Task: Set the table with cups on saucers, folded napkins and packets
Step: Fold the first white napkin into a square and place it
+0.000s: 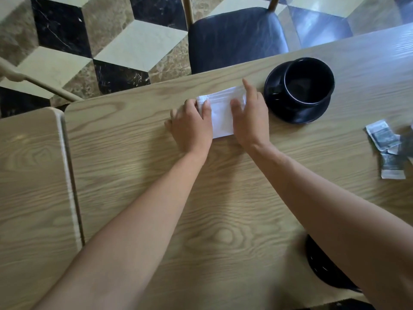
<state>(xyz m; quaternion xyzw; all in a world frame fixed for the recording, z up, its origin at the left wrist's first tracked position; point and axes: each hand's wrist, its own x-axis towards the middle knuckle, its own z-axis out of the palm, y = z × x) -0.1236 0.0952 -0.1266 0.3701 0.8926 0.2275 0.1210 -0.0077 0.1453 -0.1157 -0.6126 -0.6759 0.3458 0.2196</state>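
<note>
A folded white napkin (pixel 222 113) lies on the wooden table (pixel 223 198) near its far edge. My left hand (pixel 192 125) rests on the napkin's left side, fingers curled over its edge. My right hand (pixel 250 117) presses flat on its right side, the index finger stretched toward the far corner. Just right of the napkin a black cup (pixel 309 81) stands on a black saucer (pixel 297 113). Several grey-and-white packets (pixel 387 148) lie at the table's right edge.
A dark-seated chair (pixel 237 36) stands beyond the table's far edge. A second wooden table (pixel 33 198) abuts on the left. Another black saucer (pixel 321 269) shows partly under my right forearm near the front edge. The floor is patterned tile.
</note>
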